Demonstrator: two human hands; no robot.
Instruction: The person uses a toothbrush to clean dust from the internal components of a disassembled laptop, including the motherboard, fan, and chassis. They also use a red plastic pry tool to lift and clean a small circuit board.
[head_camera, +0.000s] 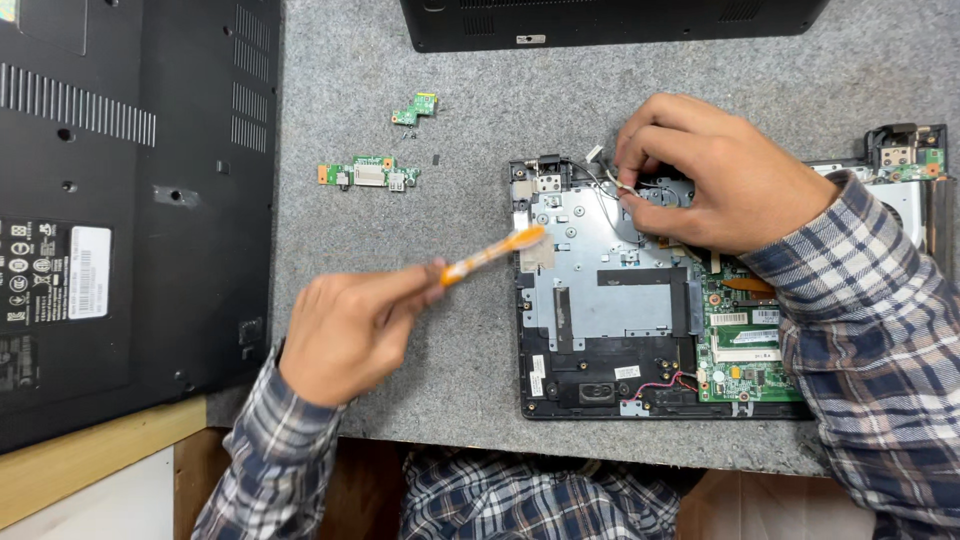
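An opened laptop base lies on a grey mat, showing a silver metal plate, black speaker area and green circuit board. My left hand grips an orange-and-white screwdriver, blurred, whose far end reaches the plate's upper left corner. My right hand rests over the top middle of the base, fingers pinching thin white and black wires near the fan.
Two small green circuit boards lie on the grey mat left of the base. A black laptop bottom cover fills the left side. Another black laptop edge sits at the top. The wooden bench edge shows lower left.
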